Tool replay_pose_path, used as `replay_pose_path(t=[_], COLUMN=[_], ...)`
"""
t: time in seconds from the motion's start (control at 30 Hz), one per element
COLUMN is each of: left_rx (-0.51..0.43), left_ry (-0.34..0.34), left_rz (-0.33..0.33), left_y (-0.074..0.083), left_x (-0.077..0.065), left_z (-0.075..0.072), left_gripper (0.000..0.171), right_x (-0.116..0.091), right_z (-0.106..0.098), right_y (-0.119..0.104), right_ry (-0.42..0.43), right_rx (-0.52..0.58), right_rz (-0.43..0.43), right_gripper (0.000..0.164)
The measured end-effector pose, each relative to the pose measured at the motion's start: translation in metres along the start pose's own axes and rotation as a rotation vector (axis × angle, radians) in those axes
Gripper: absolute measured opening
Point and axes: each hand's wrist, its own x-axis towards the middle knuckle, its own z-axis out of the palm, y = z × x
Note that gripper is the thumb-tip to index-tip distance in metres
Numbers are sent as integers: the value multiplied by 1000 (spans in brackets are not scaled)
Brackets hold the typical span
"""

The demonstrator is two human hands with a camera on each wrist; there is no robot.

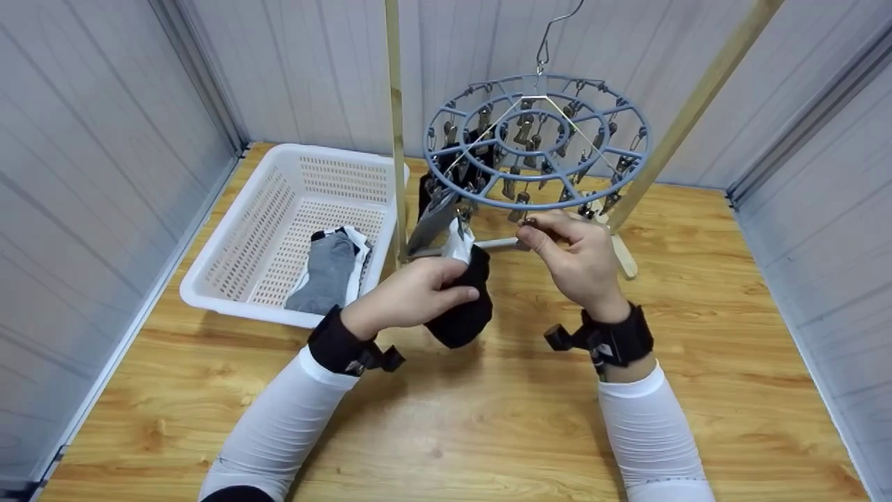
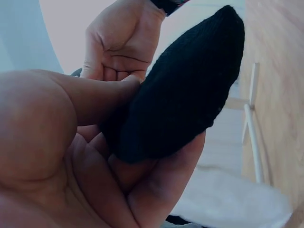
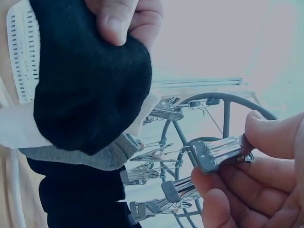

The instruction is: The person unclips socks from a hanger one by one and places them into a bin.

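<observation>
My left hand grips a black sock between thumb and fingers, below the front left of a round blue-grey clip hanger. In the left wrist view the sock's rounded end points up past the fingers. My right hand pinches a metal clip at the hanger's front rim; its grey-tipped end faces the sock, and nothing shows in it. Beside the left hand hang a white sock and a grey sock. Black socks hang farther round the rim.
A white slotted basket stands at the left, with a grey sock among several in it. Wooden poles rise on both sides of the hanger, which hangs from a metal hook. Several unused clips dangle inside the rings.
</observation>
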Motion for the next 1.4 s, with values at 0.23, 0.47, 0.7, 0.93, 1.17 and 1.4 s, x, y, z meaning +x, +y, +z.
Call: replay_pose_path(t=[0.23, 0.47, 0.7, 0.93, 1.17, 1.4], left_rx=[15, 37, 30, 52, 59, 36], left_ry=[-26, -37, -39, -27, -31, -20], left_rz=[12, 35, 36, 55, 66, 81], left_y=[3, 2, 3, 5, 7, 10], left_x=[-3, -3, -4, -6, -9, -18], left_z=[-3, -5, -7, -10, -14, -28], left_gripper=[31, 33, 30, 35, 36, 38], right_x=[-2, -7, -5, 1, 3, 2], right_z=[3, 3, 7, 14, 12, 10], right_y=[-8, -22, -37, -39, -35, -28], right_ry=[40, 108, 296, 439, 408, 367], right_rx=[-280, -365, -240, -275, -335, -403], right_rz=[-155, -271, -425, -595, -577, -532], right_gripper=[25, 30, 14, 20, 15, 17])
